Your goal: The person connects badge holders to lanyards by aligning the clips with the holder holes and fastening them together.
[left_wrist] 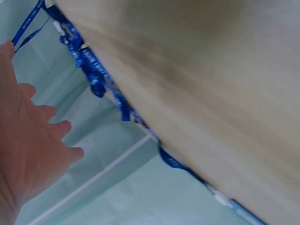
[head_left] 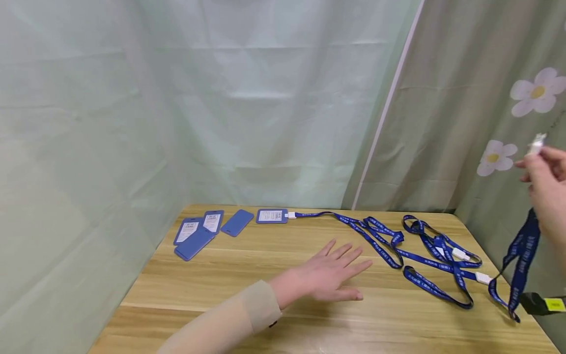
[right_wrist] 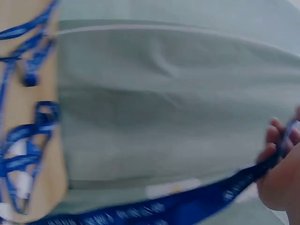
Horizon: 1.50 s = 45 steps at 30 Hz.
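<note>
My right hand (head_left: pixel 548 189) is raised at the right edge of the head view and pinches a blue lanyard (head_left: pixel 523 255) near its white clip (head_left: pixel 537 143). The strap hangs from the hand down toward the table's right edge; the right wrist view shows the same strap stretching from the fingers (right_wrist: pixel 272 140). My left hand (head_left: pixel 331 273) is spread over the middle of the table, palm down, fingers straight, holding nothing. Whether it touches the wood cannot be told. Beyond it, a blue card holder (head_left: pixel 271 216) is joined to a lanyard (head_left: pixel 353 226).
Several loose blue card holders (head_left: pixel 236 222) lie at the table's back left, some overlapping. More blue lanyards (head_left: pixel 435 246) with white clips (head_left: pixel 483 278) are tangled on the right of the wooden table (head_left: pixel 199 300). Pale curtains (head_left: pixel 265 108) hang close behind.
</note>
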### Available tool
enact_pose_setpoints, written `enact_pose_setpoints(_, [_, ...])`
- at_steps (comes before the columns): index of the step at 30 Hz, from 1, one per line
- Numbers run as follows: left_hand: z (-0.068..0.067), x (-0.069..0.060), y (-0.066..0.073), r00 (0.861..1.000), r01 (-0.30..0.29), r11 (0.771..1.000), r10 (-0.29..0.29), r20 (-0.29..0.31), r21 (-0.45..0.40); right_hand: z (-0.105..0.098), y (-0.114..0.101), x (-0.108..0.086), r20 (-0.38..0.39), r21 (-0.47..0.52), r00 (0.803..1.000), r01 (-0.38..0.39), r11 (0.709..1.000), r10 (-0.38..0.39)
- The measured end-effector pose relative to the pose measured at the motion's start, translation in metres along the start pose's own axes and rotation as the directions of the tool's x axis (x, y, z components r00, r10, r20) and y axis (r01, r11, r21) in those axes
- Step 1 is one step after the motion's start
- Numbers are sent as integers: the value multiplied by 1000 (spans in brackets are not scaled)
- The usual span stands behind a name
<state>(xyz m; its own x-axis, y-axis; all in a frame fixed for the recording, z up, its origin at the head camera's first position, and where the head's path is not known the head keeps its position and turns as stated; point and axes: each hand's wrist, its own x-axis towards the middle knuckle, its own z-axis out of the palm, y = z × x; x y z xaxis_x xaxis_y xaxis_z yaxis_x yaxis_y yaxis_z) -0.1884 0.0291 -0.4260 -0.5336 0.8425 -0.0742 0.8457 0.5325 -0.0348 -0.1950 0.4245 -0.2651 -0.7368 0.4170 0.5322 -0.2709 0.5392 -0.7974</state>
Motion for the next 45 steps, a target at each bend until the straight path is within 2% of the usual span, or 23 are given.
enact_pose_setpoints(1, [4,-4,-2,1000,-2,1000,2,3,-5,3,0,-9,109,-67,992,-48,997,56])
enact_pose_setpoints(2, [8,-8,-4,1000,-4,1000,4,6,-7,7,4,-17,202,-110,977,-51,993,72])
enact_pose_setpoints(3, [12,-13,-6,1000,-4,1000,5,10,-18,12,10,-27,293,-171,953,-23,985,73])
enact_pose_setpoints(5, [21,-21,-10,1000,3,999,-2,21,-43,28,22,-47,457,-294,886,68,953,78])
enact_pose_setpoints(7, [30,-28,-16,1000,15,997,-13,27,-73,49,32,-66,576,-328,814,140,934,80])
enact_pose_setpoints(9, [37,-35,-23,999,33,995,-30,36,-98,71,42,-85,651,-312,754,160,937,88])
enact_pose_setpoints(12, [47,-43,-33,997,65,991,-61,41,-112,103,54,-110,726,-291,682,183,939,92])
enact_pose_setpoints(14, [52,-48,-41,995,97,987,-91,49,-126,125,62,-125,757,-290,649,219,932,83])
enact_pose_setpoints(17, [60,-55,-54,987,157,976,-148,66,-150,156,71,-143,787,-292,616,332,897,28])
enact_pose_setpoints(20, [66,-61,-63,977,207,966,-196,85,-154,182,79,-158,801,-304,598,443,844,-25])
enact_pose_setpoints(22, [68,-64,-67,972,227,963,-216,87,-147,197,85,-166,802,-305,593,501,810,-65])
enact_pose_setpoints(24, [69,-66,-69,970,239,960,-229,87,-144,209,88,-171,804,-298,587,538,788,-96])
enact_pose_setpoints(27, [69,-69,-72,965,258,955,-247,87,-146,222,90,-174,807,-287,578,563,775,-122])
enact_pose_setpoints(32, [70,-72,-76,958,281,947,-268,99,-153,232,91,-174,814,-298,575,535,790,-82])
enact_pose_setpoints(40, [71,-79,-83,949,313,933,-300,98,-180,236,94,-174,786,-345,617,484,804,-34])
enact_pose_setpoints(45, [75,-83,-91,946,325,927,-316,75,-189,240,95,-175,784,-337,619,465,819,-29])
